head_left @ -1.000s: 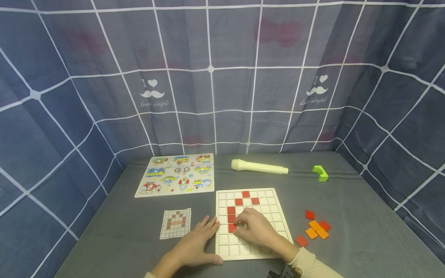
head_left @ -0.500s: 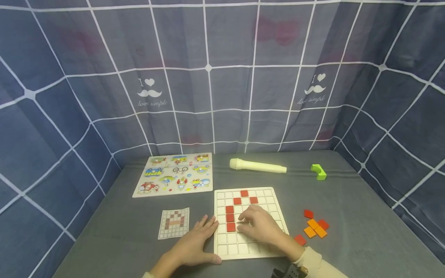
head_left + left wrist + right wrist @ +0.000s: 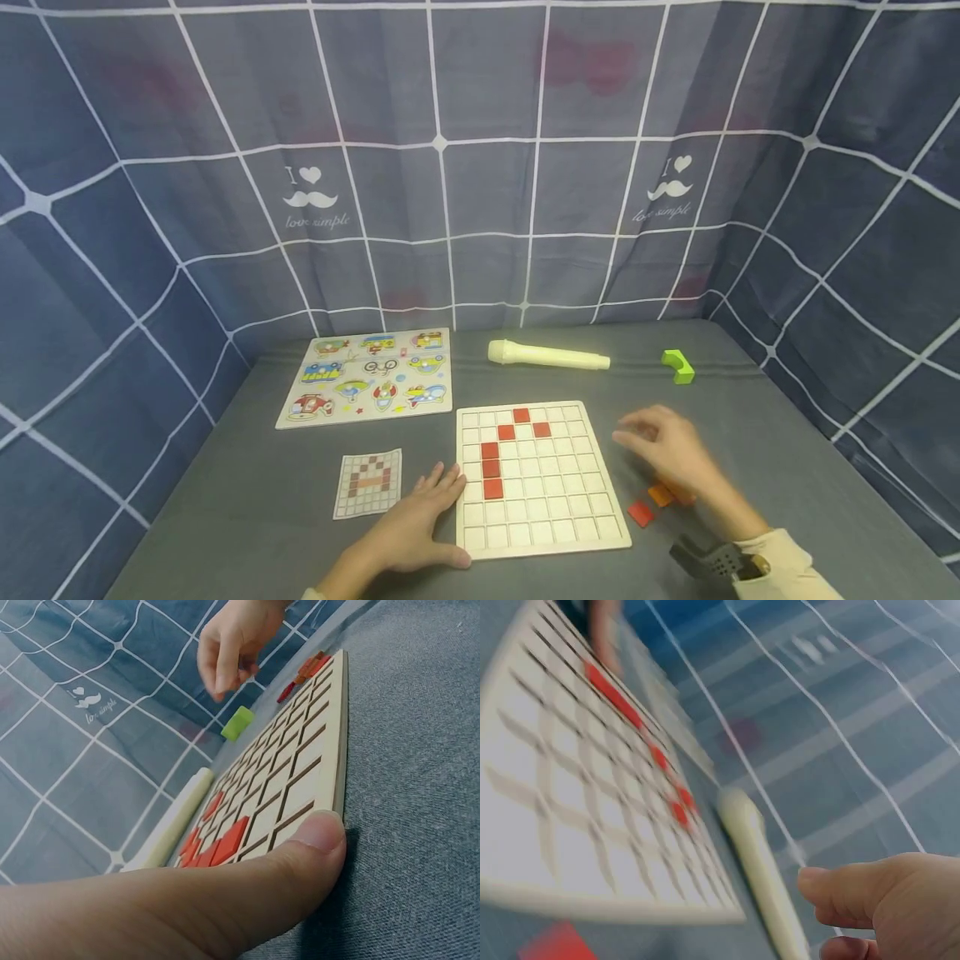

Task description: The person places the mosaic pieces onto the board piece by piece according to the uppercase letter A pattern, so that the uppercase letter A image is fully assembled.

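A pale wooden grid board lies on the table with several red square tiles set in its cells. My left hand rests at the board's left edge, fingers spread, and its thumb presses on the near corner in the left wrist view. Off the board's right side, my right hand hovers with loosely bent fingers and nothing visible between them. Under and beside it lie loose tiles, among them an orange tile and a red tile; the hand and wrist hide others.
Left of the board is a paper card printed with a grid pattern. Behind lie a vehicle picture puzzle, a cream toy microphone and a green arch block. A dark checked curtain encloses the back and sides.
My right hand has lifted off the board beside the red column and moved right, over the loose tiles. The left hand stays at the board's edge. The head view has shifted slightly.
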Demonstrator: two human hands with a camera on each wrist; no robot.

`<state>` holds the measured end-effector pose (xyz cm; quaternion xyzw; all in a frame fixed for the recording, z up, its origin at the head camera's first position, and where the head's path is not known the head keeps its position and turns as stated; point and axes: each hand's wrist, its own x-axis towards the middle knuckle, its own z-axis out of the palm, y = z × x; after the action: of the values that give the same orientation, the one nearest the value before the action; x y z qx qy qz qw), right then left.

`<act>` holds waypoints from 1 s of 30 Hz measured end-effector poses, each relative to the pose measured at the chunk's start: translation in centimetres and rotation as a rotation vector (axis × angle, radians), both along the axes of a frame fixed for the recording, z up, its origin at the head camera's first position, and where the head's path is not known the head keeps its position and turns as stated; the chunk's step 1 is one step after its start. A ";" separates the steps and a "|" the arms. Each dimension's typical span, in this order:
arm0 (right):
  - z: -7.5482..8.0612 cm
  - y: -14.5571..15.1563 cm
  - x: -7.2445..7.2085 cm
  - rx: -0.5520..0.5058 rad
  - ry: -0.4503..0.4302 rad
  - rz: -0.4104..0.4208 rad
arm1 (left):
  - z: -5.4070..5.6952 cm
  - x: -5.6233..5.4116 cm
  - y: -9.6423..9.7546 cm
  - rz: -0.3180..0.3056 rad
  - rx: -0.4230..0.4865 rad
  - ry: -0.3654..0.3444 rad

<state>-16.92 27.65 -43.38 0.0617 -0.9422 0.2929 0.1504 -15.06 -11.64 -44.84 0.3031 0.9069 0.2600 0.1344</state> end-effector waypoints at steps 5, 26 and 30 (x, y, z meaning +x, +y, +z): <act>0.3 4.6 0.4 0.029 -0.069 -0.108 | 0.2 -0.1 0.0 -0.007 0.002 -0.008; -2.3 5.5 -0.2 0.182 -0.095 -0.012 | 0.2 -0.2 0.2 0.001 0.007 -0.013; -2.3 5.7 -0.3 0.204 -0.097 -0.017 | 0.1 -0.1 0.1 -0.001 0.005 -0.014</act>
<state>-17.25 33.31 -45.65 0.0545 -0.9737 0.1971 0.1000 -15.20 -11.49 -44.72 0.3018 0.9051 0.2646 0.1402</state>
